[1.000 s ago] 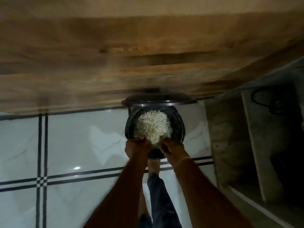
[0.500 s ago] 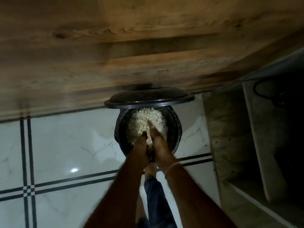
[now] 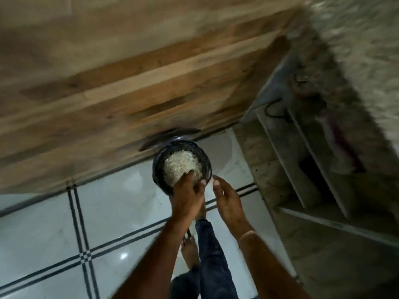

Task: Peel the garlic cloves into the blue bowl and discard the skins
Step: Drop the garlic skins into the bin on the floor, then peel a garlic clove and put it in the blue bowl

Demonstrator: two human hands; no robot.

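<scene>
Most of the job looks finished, judging by the heap of pale skins (image 3: 180, 165) filling the dark bin (image 3: 157, 171), which stands on the tiled floor (image 3: 108, 212) with its lid (image 3: 170, 136) tipped up behind. The left hand (image 3: 187, 198) hangs over the heap, fingers loosely extended and apparently holding nothing. The right hand (image 3: 228, 201) hovers just beside the rim, fingers relaxed and empty. The blue bowl and cloves are out of view, so the peeling itself cannot be checked
</scene>
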